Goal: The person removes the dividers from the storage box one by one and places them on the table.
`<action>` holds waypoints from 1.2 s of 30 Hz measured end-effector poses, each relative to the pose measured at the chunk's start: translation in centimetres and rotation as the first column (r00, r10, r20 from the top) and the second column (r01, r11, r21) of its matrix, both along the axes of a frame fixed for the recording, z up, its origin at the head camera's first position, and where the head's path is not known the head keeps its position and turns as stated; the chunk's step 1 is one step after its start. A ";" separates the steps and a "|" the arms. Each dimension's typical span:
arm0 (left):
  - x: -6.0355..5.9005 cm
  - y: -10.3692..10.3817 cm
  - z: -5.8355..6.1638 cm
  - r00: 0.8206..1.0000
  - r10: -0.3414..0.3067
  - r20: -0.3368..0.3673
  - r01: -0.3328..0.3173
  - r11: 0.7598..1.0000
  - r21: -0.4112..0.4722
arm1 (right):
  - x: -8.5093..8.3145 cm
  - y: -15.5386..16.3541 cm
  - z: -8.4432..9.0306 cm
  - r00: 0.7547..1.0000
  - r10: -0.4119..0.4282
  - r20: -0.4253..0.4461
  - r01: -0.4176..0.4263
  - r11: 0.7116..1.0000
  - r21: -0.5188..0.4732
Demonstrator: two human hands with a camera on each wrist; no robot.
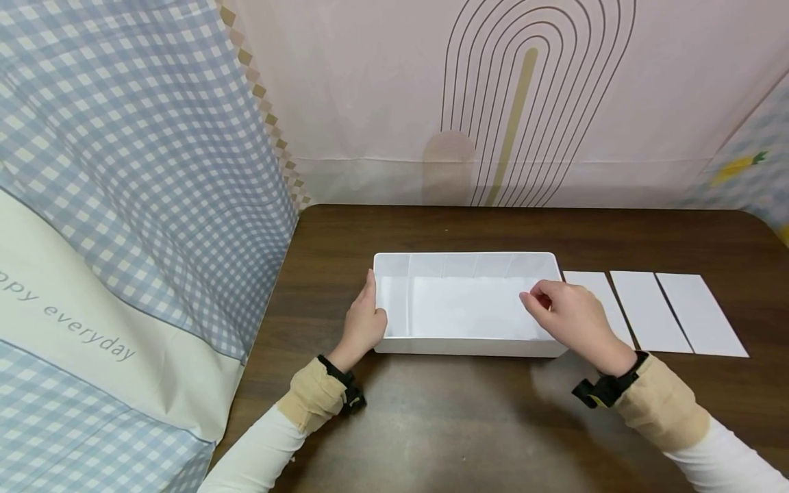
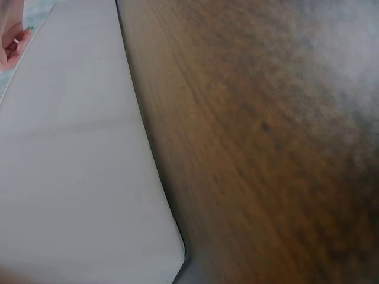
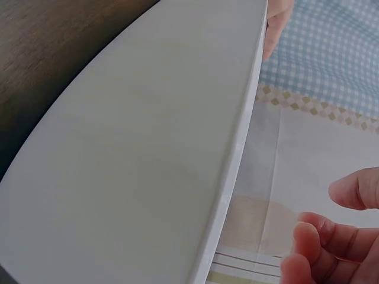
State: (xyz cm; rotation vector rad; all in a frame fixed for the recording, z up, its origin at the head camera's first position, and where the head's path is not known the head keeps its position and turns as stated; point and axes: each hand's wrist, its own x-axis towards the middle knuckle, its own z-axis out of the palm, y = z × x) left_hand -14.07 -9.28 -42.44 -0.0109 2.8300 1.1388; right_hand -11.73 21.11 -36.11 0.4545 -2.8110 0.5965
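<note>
A shallow white rectangular box (image 1: 468,348) lies lengthwise on the brown table. Its inside looks bare, with a thin upright line near the left end and faint ribs on the back wall. My left hand (image 1: 364,318) holds the box's left end, its thumb by the rim and a finger straight along the outside. Above the right end hovers my right hand (image 1: 576,315), fingers loosely bent. In the right wrist view the right hand (image 3: 337,242) shows a gap between thumb and fingers, with nothing in it. The left wrist view shows the box's outer wall (image 2: 77,165) up close.
Three flat white rectangular pieces (image 1: 650,311) lie side by side right of the box; the nearest is partly behind my right hand. Behind the brown table (image 1: 468,418) hangs a pink patterned cloth (image 1: 370,89). A blue checked cloth (image 1: 154,137) hangs at the left.
</note>
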 end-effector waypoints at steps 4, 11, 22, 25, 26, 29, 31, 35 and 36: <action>0.0 0.0 0.0 1.000 0.001 -0.006 -0.001 1.000 -0.006 | 0.0 -0.6 0.0 0.999 0.007 0.033 -0.007 1.000 -0.011; 0.0 0.0 -0.1 1.000 0.007 -0.019 -0.007 1.000 -0.015 | -0.1 -1.4 -0.2 0.999 0.022 0.047 -0.021 0.999 -0.028; 0.0 0.0 -0.2 1.000 0.006 -0.028 -0.006 1.000 0.001 | -0.3 -2.7 -0.9 0.997 0.039 0.071 -0.036 0.998 -0.048; 0.1 0.1 -0.2 1.000 0.006 -0.024 -0.006 1.000 0.010 | -0.3 -3.0 -1.1 0.995 0.043 0.092 -0.038 0.998 -0.053; 0.1 0.0 -0.2 1.000 0.006 -0.025 -0.006 1.000 0.010 | -0.3 -3.1 -1.2 0.994 0.043 0.097 -0.038 0.998 -0.053; 0.1 0.0 -0.2 1.000 0.007 -0.031 -0.006 1.000 0.005 | -0.4 -3.3 -1.5 0.993 0.048 0.107 -0.042 0.997 -0.061; 0.1 0.0 -0.2 0.999 0.007 -0.037 -0.007 1.000 0.000 | -0.4 -3.5 -1.6 0.993 0.050 0.106 -0.043 0.997 -0.062; 0.1 0.0 -0.2 0.999 0.009 -0.035 -0.008 1.000 0.010 | -0.5 -3.8 -1.8 0.992 0.057 0.108 -0.050 0.996 -0.067; 0.1 0.0 -0.2 0.999 0.008 -0.036 -0.008 1.000 0.012 | -0.5 -3.9 -1.9 0.992 0.059 0.109 -0.051 0.996 -0.071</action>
